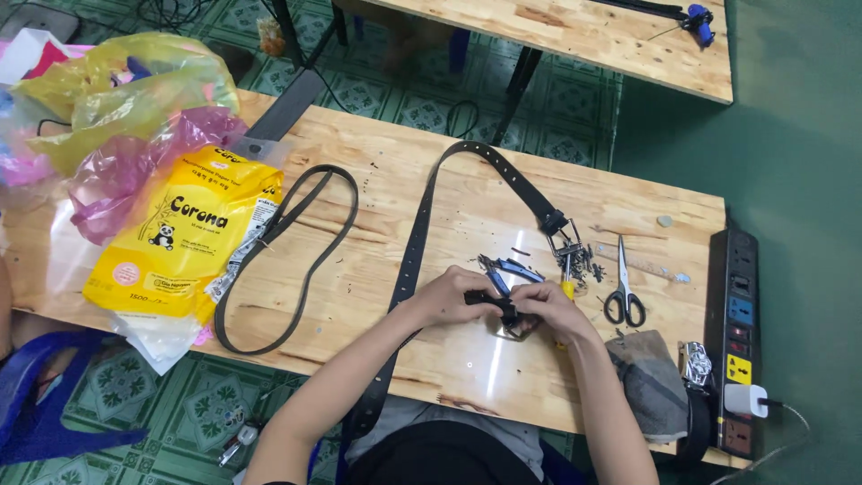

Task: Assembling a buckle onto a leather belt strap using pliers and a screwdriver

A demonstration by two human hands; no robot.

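Note:
My left hand (449, 296) and my right hand (549, 307) meet over the front of a wooden table (386, 207). Together they pinch a small dark buckle end of a belt (505, 310), held just above the tabletop. A long black belt with punched holes (422, 224) arcs from the table's back, down past my left forearm and off the front edge. Blue-handled pliers (507, 268) lie right behind my hands. Black-handled scissors (622, 292) rest to the right, beside a metal clasp and small loose parts (570, 247).
A second dark belt loop (296, 251) lies left of centre. A yellow paper package (180, 238) and plastic bags (117, 99) fill the left end. A power strip (738, 341) with a white plug runs along the right edge; grey cloth (651, 382) sits beside it. Another table (593, 36) stands behind.

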